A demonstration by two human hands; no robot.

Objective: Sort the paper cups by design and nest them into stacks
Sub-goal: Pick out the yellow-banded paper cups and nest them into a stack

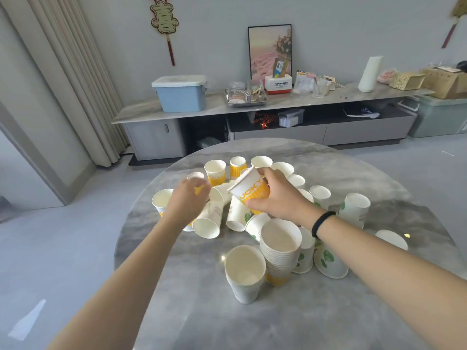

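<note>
Yellow and white, the cup (250,192) lettered "LUCKY" sits tilted in the right hand (275,198), thumb under its base and fingers curled over its far side, rim pointing left, lifted above the clutter. A black band (322,223) circles that wrist. The left hand (188,200) reaches out, knuckles up and blurred, fingers bent round a yellow-printed cup (201,189) among the loose ones.

The round grey marbled worktop (202,311) carries scattered paper cups, some upright, some tipped. Nearest the person stand a tall yellow stack (280,251) and, touching its left side, a shorter leaf-print stack (245,272).

Beyond, a long low cabinet (265,127) holds a blue lidded box (180,93), a metal tray (246,97) and a framed picture (269,50) against the grey wall. Pleated curtains (73,72) hang on the left.
</note>
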